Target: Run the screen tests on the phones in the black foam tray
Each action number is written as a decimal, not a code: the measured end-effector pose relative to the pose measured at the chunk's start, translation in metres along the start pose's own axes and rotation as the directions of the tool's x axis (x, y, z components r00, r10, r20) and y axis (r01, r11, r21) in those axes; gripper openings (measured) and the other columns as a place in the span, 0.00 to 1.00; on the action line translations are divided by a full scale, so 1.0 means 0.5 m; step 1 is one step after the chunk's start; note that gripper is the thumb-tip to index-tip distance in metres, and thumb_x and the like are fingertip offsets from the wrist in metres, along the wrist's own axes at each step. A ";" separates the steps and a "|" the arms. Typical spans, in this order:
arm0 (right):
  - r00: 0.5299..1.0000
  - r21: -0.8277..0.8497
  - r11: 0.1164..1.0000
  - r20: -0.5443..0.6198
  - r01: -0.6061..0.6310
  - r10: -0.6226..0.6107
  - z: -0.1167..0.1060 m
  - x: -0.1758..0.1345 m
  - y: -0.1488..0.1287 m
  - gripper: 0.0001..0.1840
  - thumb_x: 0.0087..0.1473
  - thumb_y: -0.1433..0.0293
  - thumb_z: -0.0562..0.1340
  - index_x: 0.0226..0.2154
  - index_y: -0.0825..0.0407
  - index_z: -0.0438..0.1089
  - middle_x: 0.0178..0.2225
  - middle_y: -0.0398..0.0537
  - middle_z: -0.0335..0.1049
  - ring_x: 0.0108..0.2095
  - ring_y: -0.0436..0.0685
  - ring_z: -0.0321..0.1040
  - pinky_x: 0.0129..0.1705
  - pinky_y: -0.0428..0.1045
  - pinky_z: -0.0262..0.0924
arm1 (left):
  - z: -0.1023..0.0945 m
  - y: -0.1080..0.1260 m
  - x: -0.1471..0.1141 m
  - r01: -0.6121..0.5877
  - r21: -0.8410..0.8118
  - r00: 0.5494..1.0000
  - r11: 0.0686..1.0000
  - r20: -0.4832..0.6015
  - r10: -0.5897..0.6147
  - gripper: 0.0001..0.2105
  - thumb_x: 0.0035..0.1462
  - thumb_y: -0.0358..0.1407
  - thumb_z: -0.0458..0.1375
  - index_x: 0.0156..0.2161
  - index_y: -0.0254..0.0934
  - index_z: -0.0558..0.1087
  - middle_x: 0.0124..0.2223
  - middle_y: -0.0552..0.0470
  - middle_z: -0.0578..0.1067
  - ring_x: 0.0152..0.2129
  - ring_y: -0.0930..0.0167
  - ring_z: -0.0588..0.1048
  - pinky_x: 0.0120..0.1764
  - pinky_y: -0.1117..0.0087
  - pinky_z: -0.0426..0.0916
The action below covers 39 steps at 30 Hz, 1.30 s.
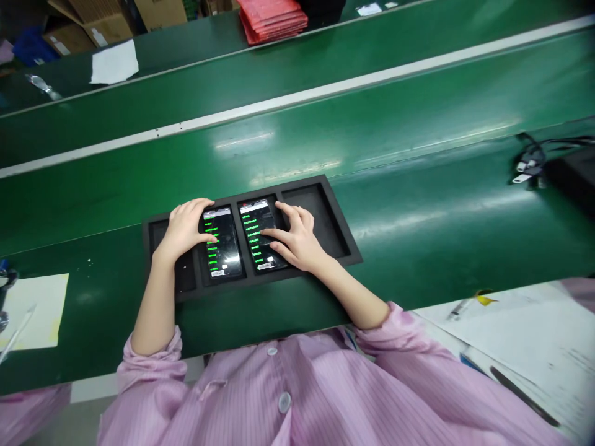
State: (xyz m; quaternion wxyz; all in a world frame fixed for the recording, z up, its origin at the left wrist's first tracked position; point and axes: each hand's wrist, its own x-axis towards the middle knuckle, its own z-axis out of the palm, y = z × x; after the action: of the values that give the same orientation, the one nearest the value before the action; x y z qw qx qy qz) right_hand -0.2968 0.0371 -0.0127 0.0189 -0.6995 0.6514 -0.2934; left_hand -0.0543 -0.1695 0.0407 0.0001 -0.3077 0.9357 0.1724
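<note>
Two smartphones with green text lines on dark screens lie face up in a black foam tray. The left smartphone (225, 248) has my left hand (185, 229) over its left edge, the thumb across the screen and the fingers spread near its top. On the right smartphone (259, 229), the index finger of my right hand (298, 238) touches or hovers just above the screen. The other fingers of that hand are spread along the phone's right side. The tray (346, 238) has further compartments at both ends; my left hand partly hides the leftmost one.
Green worktop (418, 210) surrounds the tray. Black cables (530, 161) lie at the right. Paper sheets (520, 334) with a pen rest at the front right, and a pale sheet (41, 310) at the left. Beyond the white rail (223, 118) sits a red stack (274, 21).
</note>
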 end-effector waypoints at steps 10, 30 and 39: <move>0.982 0.096 0.982 0.082 0.160 -0.168 -0.007 -0.004 0.001 0.31 0.70 0.51 0.46 0.36 0.44 0.81 0.65 0.52 0.48 0.61 0.72 0.47 0.63 0.71 0.39 | 0.011 0.018 -0.012 -0.023 0.007 0.997 1.000 0.079 0.023 0.51 0.34 0.37 0.81 0.60 0.41 0.55 0.69 0.34 0.54 0.68 0.48 0.49 0.66 0.34 0.42; 0.991 0.053 0.992 0.070 0.112 -0.115 -0.007 -0.006 0.002 0.31 0.71 0.53 0.44 0.43 0.43 0.81 0.63 0.55 0.51 0.59 0.71 0.49 0.62 0.70 0.41 | -0.008 -0.024 -0.015 -0.058 -0.134 0.982 0.989 0.168 0.081 0.42 0.50 0.41 0.71 0.63 0.42 0.51 0.73 0.37 0.47 0.70 0.52 0.42 0.69 0.42 0.36; 0.989 0.027 0.990 0.049 0.135 -0.136 -0.006 -0.005 0.001 0.32 0.72 0.53 0.43 0.40 0.43 0.81 0.62 0.54 0.53 0.59 0.70 0.51 0.61 0.70 0.42 | 0.001 -0.018 -0.016 -0.070 -0.101 0.976 0.992 0.197 0.089 0.37 0.47 0.43 0.72 0.56 0.41 0.56 0.72 0.35 0.43 0.70 0.50 0.36 0.67 0.38 0.32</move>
State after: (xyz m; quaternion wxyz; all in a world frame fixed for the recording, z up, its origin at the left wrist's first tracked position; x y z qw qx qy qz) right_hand -0.2983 0.0405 -0.0115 0.0238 -0.7490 0.5981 -0.2840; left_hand -0.0426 -0.1713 0.0383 0.0731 -0.2507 0.9333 0.2463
